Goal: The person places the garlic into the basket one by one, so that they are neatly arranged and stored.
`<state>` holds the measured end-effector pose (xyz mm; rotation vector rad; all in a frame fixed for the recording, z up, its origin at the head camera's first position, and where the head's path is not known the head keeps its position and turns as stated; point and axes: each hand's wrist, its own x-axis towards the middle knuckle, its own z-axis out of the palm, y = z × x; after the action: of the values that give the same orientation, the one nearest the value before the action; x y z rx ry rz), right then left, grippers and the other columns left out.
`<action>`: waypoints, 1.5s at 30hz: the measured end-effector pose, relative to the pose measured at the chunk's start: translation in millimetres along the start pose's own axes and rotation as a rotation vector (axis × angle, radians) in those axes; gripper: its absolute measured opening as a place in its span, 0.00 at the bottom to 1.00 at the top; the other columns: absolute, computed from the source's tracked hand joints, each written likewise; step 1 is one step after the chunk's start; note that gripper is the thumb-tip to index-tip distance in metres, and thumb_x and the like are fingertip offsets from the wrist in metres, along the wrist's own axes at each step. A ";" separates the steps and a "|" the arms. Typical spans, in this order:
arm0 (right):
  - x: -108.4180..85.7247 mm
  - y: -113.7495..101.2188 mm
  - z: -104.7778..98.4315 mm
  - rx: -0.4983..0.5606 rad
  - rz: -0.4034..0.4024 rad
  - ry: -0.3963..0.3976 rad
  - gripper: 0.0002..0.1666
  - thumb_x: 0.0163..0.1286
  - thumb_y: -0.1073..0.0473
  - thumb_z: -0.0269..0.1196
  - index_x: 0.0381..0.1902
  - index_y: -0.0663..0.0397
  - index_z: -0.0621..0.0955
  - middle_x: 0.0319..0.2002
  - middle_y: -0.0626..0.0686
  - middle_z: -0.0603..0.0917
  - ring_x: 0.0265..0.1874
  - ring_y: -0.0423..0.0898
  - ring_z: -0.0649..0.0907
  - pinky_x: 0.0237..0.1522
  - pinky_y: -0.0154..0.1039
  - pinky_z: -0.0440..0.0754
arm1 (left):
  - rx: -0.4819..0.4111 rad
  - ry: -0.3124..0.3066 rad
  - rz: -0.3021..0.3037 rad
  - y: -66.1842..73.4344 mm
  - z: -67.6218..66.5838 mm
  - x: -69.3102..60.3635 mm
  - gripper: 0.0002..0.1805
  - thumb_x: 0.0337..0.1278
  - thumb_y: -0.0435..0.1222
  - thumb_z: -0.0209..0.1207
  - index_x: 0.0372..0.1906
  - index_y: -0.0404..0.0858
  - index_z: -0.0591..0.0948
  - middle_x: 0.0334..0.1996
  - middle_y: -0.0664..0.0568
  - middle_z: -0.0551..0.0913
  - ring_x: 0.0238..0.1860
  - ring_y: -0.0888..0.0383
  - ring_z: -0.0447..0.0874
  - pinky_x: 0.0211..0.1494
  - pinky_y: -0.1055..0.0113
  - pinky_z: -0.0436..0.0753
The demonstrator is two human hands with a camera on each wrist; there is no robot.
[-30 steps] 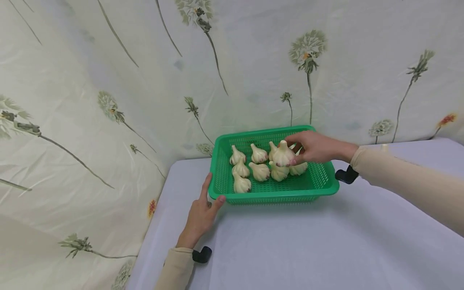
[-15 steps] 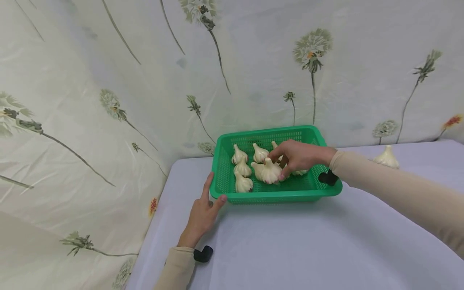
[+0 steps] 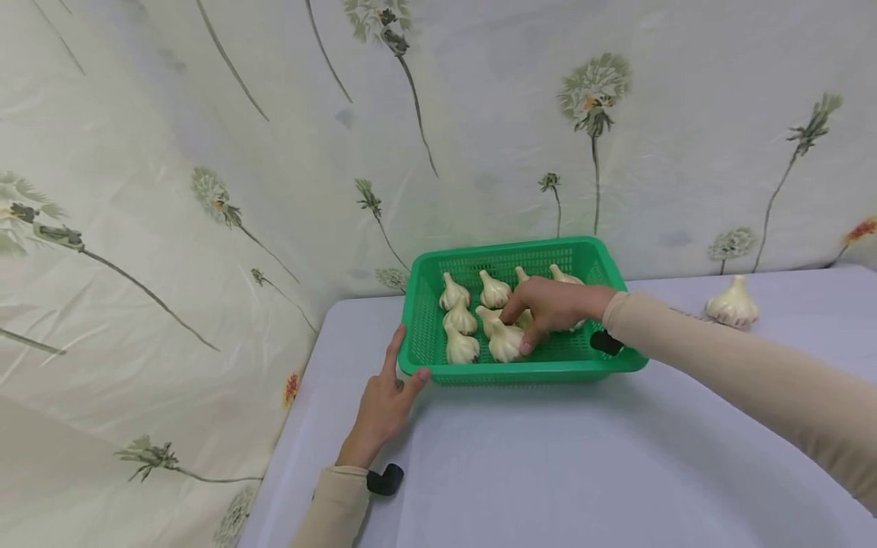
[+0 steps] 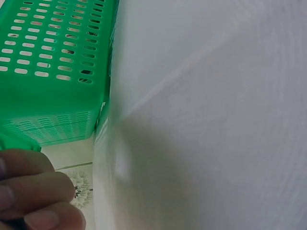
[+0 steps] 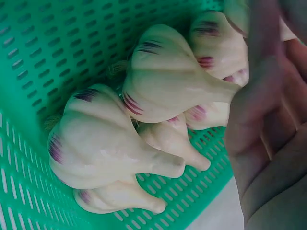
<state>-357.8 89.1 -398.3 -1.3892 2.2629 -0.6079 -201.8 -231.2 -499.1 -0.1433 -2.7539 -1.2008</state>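
In the head view a green perforated basket [image 3: 521,371] holds several pale garlic bulbs with purple streaks. My right hand [image 3: 551,304] reaches down into it and pinches a garlic bulb [image 3: 505,346] near the front, its stem up; the hand covers parts of the bulbs behind. The right wrist view shows other garlic bulbs [image 5: 100,139] piled beside that hand [image 5: 268,129]. At the basket's front left corner is my left hand [image 3: 380,403], index finger straight along the side and thumb touching the front rim. Its other fingers curl loosely below the basket wall [image 4: 48,91].
One garlic bulb [image 3: 733,304] sits outside the basket, on the table [image 3: 548,457] at the right, which has a white cover. Dandelion-patterned cloth [image 3: 479,152] hangs behind the table and down the left side.
My right hand has carried the pinched bulb leftward and down, toward the basket's front middle. A bulb at the back right has come into sight. The left hand stays at the corner.
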 end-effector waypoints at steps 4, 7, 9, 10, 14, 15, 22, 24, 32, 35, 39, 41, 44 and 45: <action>4.2 3.3 4.0 -0.012 0.024 0.000 0.13 0.59 0.55 0.81 0.36 0.48 0.86 0.36 0.44 0.85 0.36 0.46 0.77 0.45 0.40 0.74 | 0.000 -0.002 0.008 0.3 -0.1 -0.3 0.46 0.75 0.59 0.58 0.86 0.70 0.45 0.09 0.64 0.58 0.13 0.65 0.53 0.19 0.69 0.56; 7.6 4.5 6.4 -0.016 0.012 0.012 0.13 0.58 0.55 0.81 0.38 0.48 0.89 0.38 0.45 0.88 0.38 0.47 0.81 0.46 0.43 0.79 | -0.001 0.000 0.008 0.3 -0.2 -0.6 0.46 0.75 0.59 0.58 0.86 0.70 0.45 0.09 0.64 0.59 0.13 0.65 0.53 0.19 0.69 0.56; 9.4 5.2 8.1 -0.022 0.009 0.022 0.15 0.57 0.54 0.82 0.41 0.49 0.91 0.39 0.46 0.90 0.41 0.48 0.84 0.50 0.46 0.81 | 0.001 0.001 0.006 0.1 -0.3 -0.8 0.46 0.75 0.59 0.58 0.86 0.70 0.45 0.09 0.64 0.59 0.13 0.65 0.53 0.19 0.69 0.56; 10.0 6.1 9.4 -0.026 0.016 0.032 0.18 0.57 0.53 0.82 0.45 0.47 0.92 0.43 0.46 0.92 0.45 0.48 0.86 0.53 0.49 0.83 | 0.003 0.002 0.006 0.1 -0.3 -0.7 0.46 0.75 0.59 0.58 0.86 0.70 0.45 0.09 0.64 0.59 0.13 0.65 0.53 0.19 0.69 0.56; 12.2 10.1 14.7 -0.069 0.017 0.033 0.22 0.54 0.51 0.83 0.48 0.48 0.93 0.42 0.48 0.93 0.46 0.48 0.88 0.57 0.50 0.84 | 0.007 0.002 0.005 -0.5 0.0 -0.6 0.46 0.75 0.59 0.58 0.86 0.70 0.45 0.09 0.64 0.59 0.13 0.65 0.53 0.19 0.69 0.56; 12.8 11.0 16.1 -0.080 0.019 0.034 0.23 0.54 0.51 0.84 0.48 0.46 0.93 0.42 0.47 0.93 0.46 0.47 0.88 0.56 0.48 0.84 | 0.008 0.002 0.005 -0.7 0.1 -0.6 0.46 0.75 0.59 0.58 0.86 0.70 0.45 0.09 0.64 0.59 0.13 0.65 0.53 0.19 0.69 0.56; 14.9 15.8 22.0 -0.087 -0.012 0.057 0.25 0.50 0.56 0.85 0.49 0.44 0.94 0.42 0.43 0.93 0.46 0.44 0.89 0.53 0.47 0.87 | 0.010 0.005 0.004 -1.9 0.7 0.4 0.46 0.75 0.59 0.58 0.86 0.70 0.45 0.09 0.64 0.59 0.12 0.65 0.53 0.18 0.69 0.56; 14.9 16.7 23.6 -0.072 0.006 0.061 0.27 0.49 0.58 0.86 0.50 0.46 0.93 0.45 0.45 0.93 0.49 0.45 0.90 0.55 0.50 0.87 | 0.011 0.007 0.005 -2.2 1.0 0.7 0.46 0.75 0.59 0.58 0.86 0.70 0.45 0.09 0.64 0.59 0.12 0.65 0.53 0.18 0.69 0.56; 15.4 19.6 29.2 -0.054 0.032 0.078 0.25 0.49 0.58 0.86 0.48 0.46 0.94 0.43 0.42 0.93 0.45 0.42 0.89 0.50 0.42 0.87 | 0.009 0.004 0.006 -2.6 1.5 0.3 0.46 0.75 0.60 0.58 0.85 0.72 0.44 0.09 0.64 0.59 0.12 0.65 0.53 0.18 0.69 0.56; 14.4 18.0 28.4 -0.045 0.021 0.073 0.24 0.49 0.56 0.86 0.46 0.46 0.94 0.40 0.40 0.92 0.40 0.42 0.87 0.46 0.38 0.85 | 0.007 0.009 0.010 -2.6 1.6 0.0 0.46 0.75 0.60 0.58 0.85 0.72 0.44 0.09 0.64 0.59 0.12 0.66 0.53 0.18 0.69 0.56; 14.6 16.9 27.7 -0.081 0.003 0.056 0.17 0.51 0.53 0.85 0.39 0.44 0.92 0.35 0.40 0.90 0.33 0.41 0.82 0.41 0.36 0.82 | -0.005 0.014 0.014 -2.5 2.2 -0.1 0.46 0.75 0.60 0.58 0.86 0.71 0.45 0.09 0.64 0.59 0.12 0.66 0.53 0.17 0.69 0.56; 14.7 16.2 27.8 -0.105 0.005 0.052 0.17 0.52 0.52 0.85 0.39 0.44 0.92 0.34 0.40 0.90 0.33 0.40 0.83 0.41 0.37 0.82 | -0.010 0.013 0.014 -2.3 2.5 -0.1 0.46 0.75 0.60 0.58 0.86 0.70 0.45 0.08 0.64 0.59 0.11 0.67 0.52 0.17 0.69 0.56; 13.7 15.2 28.1 -0.128 0.026 0.051 0.21 0.53 0.51 0.85 0.45 0.45 0.92 0.39 0.40 0.91 0.39 0.42 0.88 0.45 0.39 0.86 | -0.011 0.009 0.008 -2.2 2.7 0.1 0.46 0.75 0.60 0.58 0.86 0.70 0.44 0.08 0.64 0.59 0.11 0.67 0.52 0.17 0.69 0.57; 13.0 14.7 27.9 -0.130 0.038 0.049 0.22 0.53 0.51 0.85 0.47 0.46 0.92 0.40 0.41 0.91 0.41 0.42 0.89 0.46 0.40 0.86 | -0.008 0.008 0.007 -2.0 2.8 0.4 0.46 0.75 0.60 0.58 0.86 0.71 0.44 0.08 0.64 0.59 0.11 0.67 0.52 0.17 0.69 0.57</action>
<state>-358.3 79.2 -431.0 -1.4021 2.4001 -0.4954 -202.7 -230.6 -502.4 -0.1488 -2.7389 -1.2086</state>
